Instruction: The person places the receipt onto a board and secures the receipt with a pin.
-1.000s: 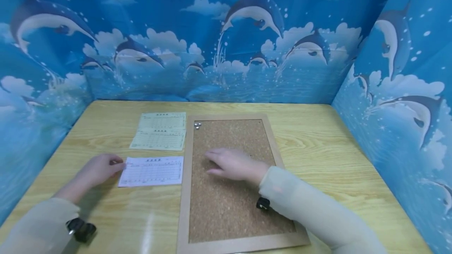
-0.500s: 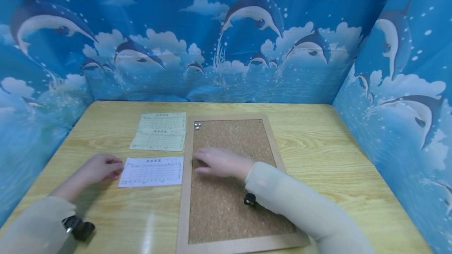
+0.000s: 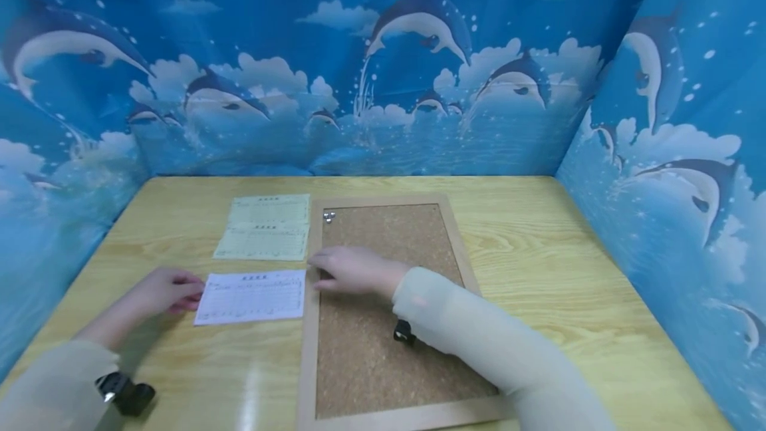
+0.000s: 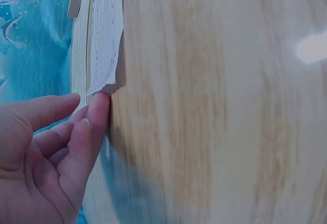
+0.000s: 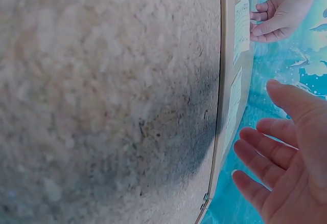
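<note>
A white printed sheet (image 3: 251, 299) lies on the table, left of a wood-framed corkboard (image 3: 383, 371). My left hand (image 3: 163, 293) is at the sheet's left edge. In the left wrist view, a fingertip touches the slightly raised end of the sheet (image 4: 106, 40), while the thumb stays apart from it. My right hand (image 3: 354, 270) hovers over the left side of the corkboard, its fingertips above the frame near the sheet's right end. The right wrist view shows those fingers (image 5: 265, 155) spread and loosely bent, holding nothing.
Two green printed slips (image 3: 263, 227) lie behind the white sheet, one above the other. Several small silver pins (image 3: 328, 217) sit in the corkboard's far left corner. A dolphin-print curtain (image 3: 371, 112) borders the wooden table (image 3: 556, 285) at the back and sides.
My right hand has moved left across the corkboard to its left frame. My left hand stays at the sheet's left edge, its fingers shifted slightly. The head view has turned a little.
</note>
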`<state>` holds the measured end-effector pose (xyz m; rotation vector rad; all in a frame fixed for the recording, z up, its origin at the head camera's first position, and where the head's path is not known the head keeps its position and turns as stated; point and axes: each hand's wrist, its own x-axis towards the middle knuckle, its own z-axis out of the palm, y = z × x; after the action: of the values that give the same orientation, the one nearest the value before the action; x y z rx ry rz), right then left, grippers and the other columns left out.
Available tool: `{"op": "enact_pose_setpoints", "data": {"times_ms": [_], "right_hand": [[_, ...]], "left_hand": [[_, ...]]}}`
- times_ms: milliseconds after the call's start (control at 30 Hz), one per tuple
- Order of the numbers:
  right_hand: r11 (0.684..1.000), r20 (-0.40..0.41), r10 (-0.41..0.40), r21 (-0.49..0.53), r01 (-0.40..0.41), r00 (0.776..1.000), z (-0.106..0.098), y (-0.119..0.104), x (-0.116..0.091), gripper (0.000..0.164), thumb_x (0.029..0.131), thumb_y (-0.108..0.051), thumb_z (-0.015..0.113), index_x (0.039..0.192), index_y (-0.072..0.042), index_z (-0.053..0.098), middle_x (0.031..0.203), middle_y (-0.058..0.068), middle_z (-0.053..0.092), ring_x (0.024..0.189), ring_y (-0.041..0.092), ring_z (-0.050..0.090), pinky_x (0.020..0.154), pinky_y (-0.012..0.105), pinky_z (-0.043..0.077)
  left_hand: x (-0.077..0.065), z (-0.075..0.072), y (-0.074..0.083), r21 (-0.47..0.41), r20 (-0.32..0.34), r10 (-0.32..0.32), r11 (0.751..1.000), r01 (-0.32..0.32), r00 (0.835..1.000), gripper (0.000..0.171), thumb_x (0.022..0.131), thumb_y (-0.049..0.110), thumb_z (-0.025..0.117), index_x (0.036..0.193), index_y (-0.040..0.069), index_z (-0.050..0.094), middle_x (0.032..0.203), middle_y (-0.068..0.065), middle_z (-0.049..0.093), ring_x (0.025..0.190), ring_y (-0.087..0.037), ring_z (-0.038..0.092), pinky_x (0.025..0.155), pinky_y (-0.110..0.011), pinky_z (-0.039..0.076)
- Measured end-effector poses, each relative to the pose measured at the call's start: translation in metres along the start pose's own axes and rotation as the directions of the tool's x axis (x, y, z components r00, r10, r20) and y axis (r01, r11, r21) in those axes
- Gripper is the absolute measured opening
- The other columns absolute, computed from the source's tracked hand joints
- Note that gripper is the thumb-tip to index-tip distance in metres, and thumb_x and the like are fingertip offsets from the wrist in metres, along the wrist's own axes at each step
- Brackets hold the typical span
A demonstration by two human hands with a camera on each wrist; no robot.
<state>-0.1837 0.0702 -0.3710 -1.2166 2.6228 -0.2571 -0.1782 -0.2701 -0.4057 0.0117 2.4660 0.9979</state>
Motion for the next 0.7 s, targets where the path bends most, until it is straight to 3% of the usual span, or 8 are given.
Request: {"op": "enact_pose_setpoints", "data": {"times_ms": [167,433,700], "right_hand": [[1.0,0.011,0.005,0.019,-0.005,1.0,0.001,0.0,0.004,0.052,0.095,-0.036,0.053,0.137,-0.007,0.045,0.135,0.005,0.05,0.124,0.014,0.045,0.103,0.024,0.034],[1.0,0.021,-0.003,0.015,0.003,1.0,0.003,-0.002,0.01,0.05,0.094,-0.036,0.053,0.136,-0.008,0.047,0.132,0.003,0.052,0.12,0.011,0.048,0.1,0.023,0.037],[1.0,0.042,0.009,0.006,-0.009,0.999,0.006,-0.003,0.017,0.049,0.095,-0.035,0.052,0.136,-0.008,0.047,0.136,0.004,0.049,0.125,0.013,0.044,0.104,0.024,0.032]], "left_hand": [[0.001,0.0,-0.001,-0.011,0.002,-0.015,1.0,0.015,1.0,0.036,0.094,0.011,0.052,0.114,-0.019,0.051,0.079,-0.004,0.066,0.069,-0.014,0.063,0.058,-0.03,0.051],[0.0,0.003,0.001,-0.028,0.001,0.034,0.999,-0.034,0.999,0.035,0.093,0.005,0.052,0.114,-0.023,0.047,0.078,-0.006,0.065,0.065,-0.012,0.06,0.053,-0.025,0.049],[-0.002,0.004,0.004,-0.026,0.009,0.005,1.0,-0.005,1.0,0.033,0.094,0.005,0.05,0.113,-0.022,0.049,0.083,-0.009,0.065,0.068,-0.012,0.061,0.056,-0.026,0.049]]}}
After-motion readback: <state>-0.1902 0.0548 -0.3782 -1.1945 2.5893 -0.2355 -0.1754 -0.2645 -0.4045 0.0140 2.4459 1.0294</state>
